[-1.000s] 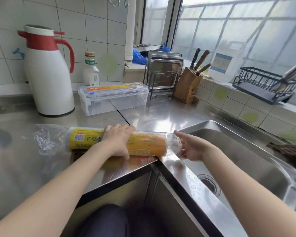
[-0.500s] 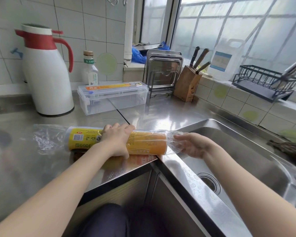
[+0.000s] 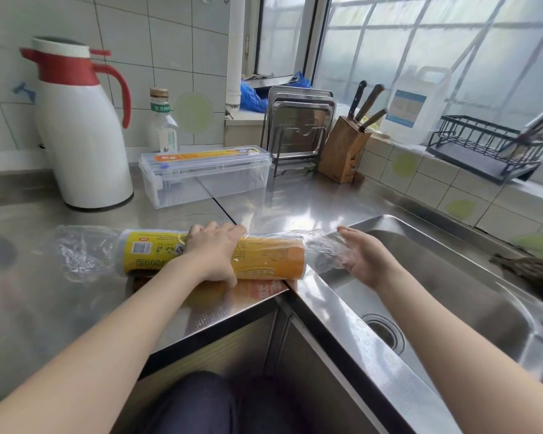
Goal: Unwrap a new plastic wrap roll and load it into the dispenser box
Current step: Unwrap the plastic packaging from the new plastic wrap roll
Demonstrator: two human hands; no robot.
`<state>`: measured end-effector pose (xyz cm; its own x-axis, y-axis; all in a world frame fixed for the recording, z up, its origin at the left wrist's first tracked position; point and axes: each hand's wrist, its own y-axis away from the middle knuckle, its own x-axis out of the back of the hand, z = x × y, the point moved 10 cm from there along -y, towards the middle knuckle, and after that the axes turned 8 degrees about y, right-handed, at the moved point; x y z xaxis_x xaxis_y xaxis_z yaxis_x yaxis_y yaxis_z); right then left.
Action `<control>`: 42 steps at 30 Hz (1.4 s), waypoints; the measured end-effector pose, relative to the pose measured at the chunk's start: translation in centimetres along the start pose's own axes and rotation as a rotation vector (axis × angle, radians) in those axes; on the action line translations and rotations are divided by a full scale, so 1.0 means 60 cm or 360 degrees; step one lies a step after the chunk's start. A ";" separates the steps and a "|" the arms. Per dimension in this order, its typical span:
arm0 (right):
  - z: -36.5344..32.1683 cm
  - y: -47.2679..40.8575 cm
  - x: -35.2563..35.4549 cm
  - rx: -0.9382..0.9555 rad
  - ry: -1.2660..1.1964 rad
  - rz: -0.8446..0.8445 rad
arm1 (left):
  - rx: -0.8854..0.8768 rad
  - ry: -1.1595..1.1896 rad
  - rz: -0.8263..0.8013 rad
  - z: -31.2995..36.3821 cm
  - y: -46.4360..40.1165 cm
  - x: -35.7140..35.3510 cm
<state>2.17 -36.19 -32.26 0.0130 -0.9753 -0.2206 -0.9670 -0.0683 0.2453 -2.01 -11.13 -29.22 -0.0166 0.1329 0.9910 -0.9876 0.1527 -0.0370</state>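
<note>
Steel counter [image 3: 295, 205], sink [image 3: 452, 277] right of roll. Plastic wrap roll [image 3: 264, 256] gripped mid-length by left hand [image 3: 213, 252]; loose wrapper end [image 3: 323, 249] touched by straight-fingered right hand [image 3: 362, 256].

Wrapped yellow-orange roll [image 3: 264, 256] flat on counter; closed clear dispenser box [image 3: 206, 178] behind.

Two hands: left hand [image 3: 212, 252], right hand [image 3: 362, 258]. One wrapped roll [image 3: 264, 255], one dispenser box [image 3: 206, 177] at twelve o'clock, one thermos [image 3: 82, 136], one bottle [image 3: 163, 123], three knives [image 3: 369, 101].
</note>
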 end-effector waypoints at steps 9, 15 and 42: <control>0.042 0.021 -0.004 -0.0218 0.0258 -0.0194 | -0.0006 0.0008 0.0022 0.000 -0.001 -0.001; 0.032 0.018 -0.018 -0.0105 0.0689 -0.0111 | -0.0004 -0.0002 0.0026 0.002 0.001 0.001; -0.120 0.074 -0.014 0.0684 0.1833 0.0695 | -0.0017 -0.0003 -0.0029 0.000 0.004 0.001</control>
<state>-0.32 -37.20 -24.18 -0.3192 -0.5332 0.7835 -0.9475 0.1615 -0.2761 -2.24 -11.07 -29.16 0.0013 0.1279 0.9918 -0.9860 0.1658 -0.0201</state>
